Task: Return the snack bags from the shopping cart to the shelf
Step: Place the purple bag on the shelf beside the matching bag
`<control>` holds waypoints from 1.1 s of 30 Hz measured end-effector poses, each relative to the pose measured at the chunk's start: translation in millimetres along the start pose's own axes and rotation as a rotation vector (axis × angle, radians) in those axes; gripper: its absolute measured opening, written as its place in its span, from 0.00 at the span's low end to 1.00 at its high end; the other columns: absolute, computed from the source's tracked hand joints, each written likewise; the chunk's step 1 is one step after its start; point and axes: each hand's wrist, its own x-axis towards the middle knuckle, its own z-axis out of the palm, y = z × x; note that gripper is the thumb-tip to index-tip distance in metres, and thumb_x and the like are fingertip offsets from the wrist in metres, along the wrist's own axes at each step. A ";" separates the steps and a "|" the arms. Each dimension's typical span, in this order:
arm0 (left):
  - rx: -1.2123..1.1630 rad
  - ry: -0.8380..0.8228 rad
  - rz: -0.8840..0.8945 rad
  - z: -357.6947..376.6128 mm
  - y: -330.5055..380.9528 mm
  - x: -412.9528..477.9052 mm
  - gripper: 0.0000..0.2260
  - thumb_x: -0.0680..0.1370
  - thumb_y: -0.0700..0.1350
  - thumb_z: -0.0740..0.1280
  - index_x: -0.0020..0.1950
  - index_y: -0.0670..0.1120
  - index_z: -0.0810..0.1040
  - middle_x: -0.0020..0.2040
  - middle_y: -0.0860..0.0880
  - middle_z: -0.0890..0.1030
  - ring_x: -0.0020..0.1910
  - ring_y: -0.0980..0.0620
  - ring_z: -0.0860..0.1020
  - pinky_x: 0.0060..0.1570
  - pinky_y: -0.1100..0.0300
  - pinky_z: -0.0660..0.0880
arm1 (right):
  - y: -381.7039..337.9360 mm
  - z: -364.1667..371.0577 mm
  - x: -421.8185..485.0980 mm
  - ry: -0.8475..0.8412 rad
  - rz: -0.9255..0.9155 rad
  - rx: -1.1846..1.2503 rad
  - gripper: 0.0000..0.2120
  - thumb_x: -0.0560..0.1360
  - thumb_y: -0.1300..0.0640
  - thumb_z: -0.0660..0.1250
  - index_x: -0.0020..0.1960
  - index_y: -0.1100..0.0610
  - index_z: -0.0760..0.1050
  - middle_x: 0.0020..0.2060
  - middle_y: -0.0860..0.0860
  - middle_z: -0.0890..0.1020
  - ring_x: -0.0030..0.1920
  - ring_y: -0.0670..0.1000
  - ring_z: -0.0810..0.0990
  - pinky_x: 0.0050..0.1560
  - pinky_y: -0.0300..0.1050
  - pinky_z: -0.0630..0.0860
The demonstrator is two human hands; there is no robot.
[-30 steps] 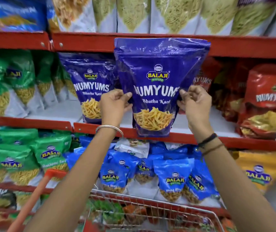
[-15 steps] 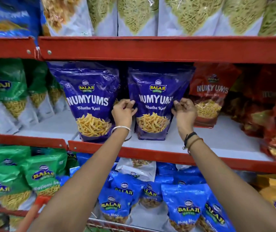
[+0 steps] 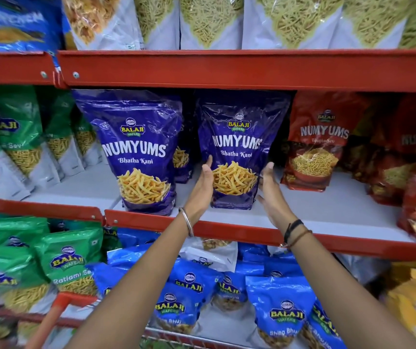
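The purple bag (image 3: 237, 147) stood upright on the shelf (image 3: 328, 210). The left hand (image 3: 205, 182) and right hand (image 3: 268, 187), fingers spread, flanked its lower sides.

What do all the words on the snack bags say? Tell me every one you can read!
"BALAJI WAFERS", "NUMYUMS", "Bhatha Kani": purple bag between the hands, upright on the middle shelf.
Same three texts: purple bag to its left.
"BALAJI", "NUMYUMS": red bag; its small line is blurred.
"BALAJI WAFERS", "Ratlami Se...": green bag, cut off.
"BALAJI WAFERS", "Shing Bhu...": blue bag, partly hidden.
Top-shelf bags: no readable text.
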 end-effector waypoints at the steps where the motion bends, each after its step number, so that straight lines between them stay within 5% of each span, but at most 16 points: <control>1: -0.005 -0.012 -0.011 -3.0 0.9 -3.6 0.37 0.63 0.75 0.41 0.71 0.66 0.51 0.72 0.51 0.65 0.64 0.51 0.70 0.61 0.48 0.68 | -0.4 -0.2 -3.9 0.014 0.018 -0.006 0.36 0.72 0.30 0.43 0.74 0.48 0.53 0.76 0.51 0.59 0.74 0.53 0.58 0.75 0.60 0.55; 3: -0.033 -0.016 -0.045 -8.7 3.8 -12.5 0.38 0.60 0.77 0.42 0.69 0.69 0.53 0.56 0.56 0.73 0.46 0.58 0.71 0.51 0.51 0.71 | -2.2 -2.2 -13.4 0.013 0.031 0.004 0.38 0.71 0.29 0.43 0.74 0.49 0.55 0.75 0.51 0.60 0.74 0.53 0.59 0.75 0.59 0.55; 6: -0.082 -0.012 -0.083 -13.0 9.6 -28.0 0.33 0.65 0.73 0.39 0.69 0.69 0.55 0.71 0.48 0.67 0.66 0.45 0.69 0.67 0.44 0.65 | -4.7 -6.1 -33.1 -0.022 0.004 0.028 0.41 0.68 0.28 0.44 0.72 0.52 0.60 0.73 0.52 0.65 0.71 0.52 0.64 0.74 0.52 0.57; 8: -0.095 -0.013 -0.099 -16.6 11.4 -40.1 0.33 0.64 0.73 0.39 0.69 0.69 0.55 0.70 0.46 0.68 0.66 0.43 0.69 0.69 0.44 0.62 | -3.1 -8.1 -45.0 -0.037 -0.022 0.064 0.36 0.72 0.32 0.43 0.69 0.53 0.65 0.70 0.53 0.70 0.63 0.49 0.71 0.66 0.45 0.62; 10: -0.112 -0.025 -0.107 -20.5 11.0 -51.1 0.36 0.62 0.75 0.42 0.69 0.68 0.56 0.76 0.38 0.53 0.69 0.35 0.66 0.70 0.38 0.58 | -1.4 -9.8 -55.3 -0.033 -0.027 0.082 0.33 0.75 0.35 0.43 0.68 0.55 0.66 0.68 0.55 0.72 0.58 0.48 0.72 0.61 0.42 0.64; 12: -0.145 -0.060 -0.113 -25.2 10.5 -58.1 0.36 0.64 0.75 0.43 0.70 0.65 0.57 0.69 0.30 0.41 0.59 0.25 0.70 0.65 0.30 0.47 | -2.4 -11.1 -66.0 -0.033 -0.031 0.066 0.34 0.75 0.35 0.43 0.68 0.57 0.66 0.67 0.57 0.72 0.58 0.48 0.71 0.59 0.41 0.64; 13: -0.155 -0.073 -0.100 -26.3 11.5 -61.0 0.35 0.66 0.74 0.42 0.71 0.63 0.57 0.68 0.28 0.44 0.56 0.25 0.72 0.63 0.28 0.45 | -4.2 -11.1 -71.2 -0.041 -0.033 0.060 0.34 0.75 0.36 0.42 0.69 0.58 0.65 0.68 0.57 0.72 0.58 0.48 0.71 0.60 0.41 0.64; 15: -0.154 -0.063 -0.052 -26.3 14.3 -66.3 0.35 0.67 0.73 0.42 0.71 0.62 0.57 0.65 0.25 0.63 0.32 0.43 0.78 0.59 0.24 0.56 | -9.6 -10.8 -80.6 -0.071 -0.028 0.061 0.34 0.76 0.36 0.42 0.70 0.58 0.64 0.69 0.57 0.70 0.59 0.47 0.70 0.61 0.41 0.63; 16: -0.135 -0.037 -0.030 -25.3 15.6 -68.9 0.38 0.65 0.75 0.43 0.71 0.62 0.57 0.61 0.28 0.72 0.23 0.51 0.68 0.49 0.29 0.69 | -12.4 -10.7 -85.2 -0.085 -0.021 0.068 0.33 0.76 0.37 0.42 0.70 0.58 0.63 0.70 0.57 0.69 0.61 0.47 0.69 0.62 0.41 0.62; 17: -0.106 -0.002 -0.009 -23.5 16.7 -72.2 0.40 0.63 0.76 0.45 0.71 0.61 0.58 0.59 0.30 0.75 0.24 0.53 0.61 0.35 0.41 0.70 | -14.4 -11.3 -89.4 -0.091 -0.013 0.075 0.33 0.76 0.37 0.42 0.70 0.58 0.63 0.70 0.57 0.68 0.64 0.48 0.69 0.65 0.42 0.62; 18: -0.074 0.041 0.024 -19.7 17.5 -77.7 0.40 0.63 0.76 0.47 0.71 0.59 0.60 0.59 0.34 0.78 0.27 0.53 0.63 0.33 0.50 0.65 | -14.8 -12.9 -93.7 -0.078 -0.007 0.077 0.34 0.76 0.37 0.42 0.70 0.59 0.63 0.70 0.58 0.68 0.67 0.50 0.69 0.67 0.44 0.61; 20: -0.020 0.176 0.126 -7.7 17.8 -96.0 0.29 0.72 0.69 0.50 0.69 0.57 0.66 0.58 0.54 0.78 0.45 0.53 0.77 0.46 0.58 0.73 | -11.3 -19.3 -107.0 -0.014 -0.016 0.098 0.33 0.77 0.38 0.44 0.69 0.60 0.64 0.69 0.58 0.70 0.68 0.53 0.69 0.70 0.48 0.62; 22: -0.023 0.284 0.220 6.5 15.5 -119.6 0.18 0.78 0.60 0.53 0.64 0.58 0.71 0.59 0.63 0.75 0.58 0.63 0.74 0.55 0.72 0.69 | -1.8 -29.8 -131.0 0.036 -0.041 0.160 0.29 0.78 0.40 0.48 0.66 0.59 0.69 0.66 0.57 0.74 0.63 0.51 0.75 0.68 0.49 0.68; 27: -0.073 0.148 0.269 56.7 -15.9 -197.5 0.13 0.78 0.53 0.57 0.61 0.57 0.73 0.63 0.55 0.75 0.64 0.60 0.72 0.60 0.71 0.68 | 63.5 -67.1 -222.5 0.041 -0.020 0.178 0.21 0.74 0.43 0.57 0.56 0.57 0.75 0.53 0.52 0.83 0.49 0.50 0.84 0.46 0.40 0.81; 33: -0.054 -0.018 -0.039 110.3 -118.9 -280.5 0.10 0.76 0.47 0.62 0.57 0.56 0.74 0.59 0.52 0.78 0.58 0.62 0.76 0.55 0.70 0.72 | 195.3 -115.5 -323.4 0.163 0.471 -0.022 0.16 0.77 0.48 0.56 0.45 0.57 0.78 0.39 0.56 0.83 0.36 0.55 0.80 0.36 0.49 0.75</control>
